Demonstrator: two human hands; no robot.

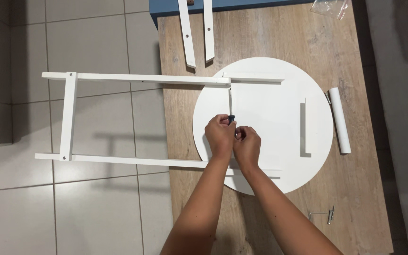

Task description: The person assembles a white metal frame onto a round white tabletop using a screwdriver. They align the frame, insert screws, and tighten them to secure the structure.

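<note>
head view shows left hand (220, 136) and right hand (247, 146) both closed around a screwdriver (230, 106) over the round white top (279, 99) mid-table, one leg frame (133, 80) apparently attached (two slats (197, 28) wait loose at the far edge).

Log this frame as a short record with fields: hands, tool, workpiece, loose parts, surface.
left hand: grips screwdriver handle
right hand: beside the left, at the handle
screwdriver: shaft reaches to the upper leg rail
workpiece: white leg frame on round white top
loose parts: two white slats, rolled paper, screws, plastic bag
surface: wooden table
</note>
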